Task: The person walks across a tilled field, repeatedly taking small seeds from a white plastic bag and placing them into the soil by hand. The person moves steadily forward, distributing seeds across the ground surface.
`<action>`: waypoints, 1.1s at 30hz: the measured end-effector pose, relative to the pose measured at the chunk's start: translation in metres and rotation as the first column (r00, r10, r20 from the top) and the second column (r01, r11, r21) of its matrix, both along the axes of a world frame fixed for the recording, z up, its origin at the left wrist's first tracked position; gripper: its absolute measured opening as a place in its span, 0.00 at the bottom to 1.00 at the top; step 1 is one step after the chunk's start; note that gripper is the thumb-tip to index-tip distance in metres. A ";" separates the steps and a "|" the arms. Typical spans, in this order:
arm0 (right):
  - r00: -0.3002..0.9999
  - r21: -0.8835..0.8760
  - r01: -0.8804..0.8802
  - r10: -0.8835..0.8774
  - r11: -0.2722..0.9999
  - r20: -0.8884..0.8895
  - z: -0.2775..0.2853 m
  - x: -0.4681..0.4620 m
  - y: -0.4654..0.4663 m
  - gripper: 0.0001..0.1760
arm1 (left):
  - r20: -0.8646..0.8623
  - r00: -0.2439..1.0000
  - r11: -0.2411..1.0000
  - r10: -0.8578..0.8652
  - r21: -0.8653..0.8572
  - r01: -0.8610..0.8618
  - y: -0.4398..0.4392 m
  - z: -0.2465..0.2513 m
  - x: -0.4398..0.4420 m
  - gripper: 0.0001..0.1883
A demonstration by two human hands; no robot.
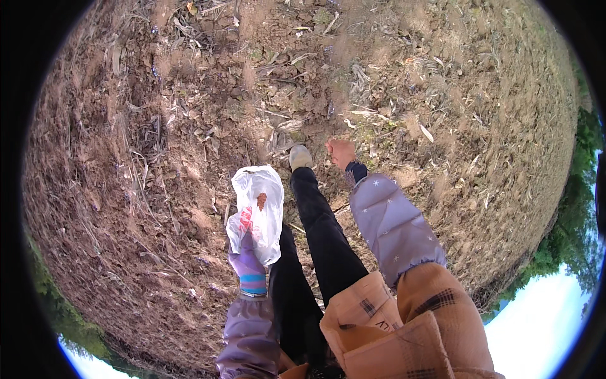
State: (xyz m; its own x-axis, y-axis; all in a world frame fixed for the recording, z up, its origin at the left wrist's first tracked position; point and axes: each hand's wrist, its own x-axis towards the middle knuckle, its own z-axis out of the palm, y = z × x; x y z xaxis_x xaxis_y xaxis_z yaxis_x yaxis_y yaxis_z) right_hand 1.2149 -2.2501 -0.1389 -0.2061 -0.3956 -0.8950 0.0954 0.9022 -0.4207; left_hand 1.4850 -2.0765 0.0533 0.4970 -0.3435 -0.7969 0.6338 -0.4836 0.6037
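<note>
A white plastic bag [272, 222] with red printing hangs open at the left of my legs. Through its mouth shows a small patch of reddish-brown granules or seeds [261, 201]. My left hand [245, 244], in a purple glove with a blue-striped cuff, supports the bag from the near side; the plastic covers its fingers. Out ahead and to the right, my bare right hand [342, 152] is curled into a loose fist above the soil. Whether anything small is inside that fist cannot be seen.
Rough brown soil [227, 94] strewn with dry stalks and leaves [187, 35] surrounds me. One shoe [300, 157] is planted ahead, just left of my right hand. Green trees [563, 241] line the field's far edge at the right.
</note>
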 end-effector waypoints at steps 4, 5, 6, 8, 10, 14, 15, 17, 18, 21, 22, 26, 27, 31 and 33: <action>0.959 0.077 -0.032 0.009 0.996 0.283 0.035 0.021 0.013 0.11 | 0.066 0.998 0.997 -0.004 0.080 -0.002 -0.002 0.009 0.005 0.19; 0.954 0.095 -0.094 0.063 0.991 0.294 0.046 0.023 0.009 0.11 | 0.068 0.998 0.994 -0.015 0.108 0.007 -0.006 0.012 0.004 0.20; 0.956 0.108 -0.090 0.055 0.990 0.289 0.051 0.019 0.003 0.11 | 0.053 0.998 0.992 0.021 0.127 -0.027 -0.020 0.020 -0.003 0.20; 0.956 0.099 -0.081 0.049 0.992 0.291 0.055 0.015 -0.013 0.11 | 0.002 0.996 0.995 0.092 0.049 -0.092 -0.027 0.014 -0.007 0.20; 0.953 0.054 -0.067 0.048 0.996 0.298 0.053 0.008 -0.044 0.11 | -0.020 0.993 0.993 0.115 -0.005 -0.115 -0.034 0.013 -0.010 0.20; 0.975 0.024 -0.029 0.023 0.999 0.220 0.042 0.012 -0.123 0.12 | 0.019 0.994 0.993 0.109 0.035 -0.109 -0.036 0.010 -0.011 0.20; 0.986 -0.017 -0.016 0.019 1.000 0.168 0.037 0.008 -0.143 0.11 | 0.021 0.994 0.992 0.109 0.068 -0.110 -0.037 0.008 -0.012 0.20; 0.999 -0.038 0.023 -0.021 0.999 0.041 0.025 -0.019 -0.189 0.10 | 0.018 0.998 0.996 0.065 0.051 -0.066 -0.048 0.008 -0.022 0.20; 0.995 -0.110 0.089 -0.085 0.990 0.048 0.023 -0.026 -0.204 0.11 | 0.028 0.999 0.998 0.047 0.047 -0.048 -0.051 0.009 -0.024 0.21; 0.976 -0.069 -0.055 0.039 0.996 -0.213 0.024 -0.040 -0.239 0.11 | 0.038 0.998 0.998 0.057 0.022 -0.058 -0.055 0.010 -0.026 0.21; 0.985 -0.105 -0.020 0.002 0.994 -0.172 0.025 -0.044 -0.240 0.11 | 0.036 0.998 0.998 0.052 0.025 -0.053 -0.057 0.011 -0.027 0.21; 0.991 -0.171 -0.136 0.132 0.976 -0.034 0.040 -0.044 -0.209 0.12 | 0.032 0.997 0.997 0.069 0.015 -0.069 -0.076 0.014 -0.033 0.18; 0.973 -0.175 -0.228 0.231 0.958 -0.002 0.047 -0.035 -0.192 0.13 | 0.037 0.996 0.997 0.081 0.005 -0.082 -0.080 0.016 -0.033 0.18; 0.724 -0.056 -0.636 0.620 0.770 0.301 0.096 0.018 -0.118 0.16 | 0.004 0.998 0.998 0.064 -0.021 -0.064 -0.094 0.014 -0.042 0.17; 0.429 -0.187 -0.852 0.858 0.488 0.283 0.105 0.044 -0.088 0.17 | -0.054 0.997 0.997 0.049 -0.063 -0.052 -0.107 0.015 -0.050 0.17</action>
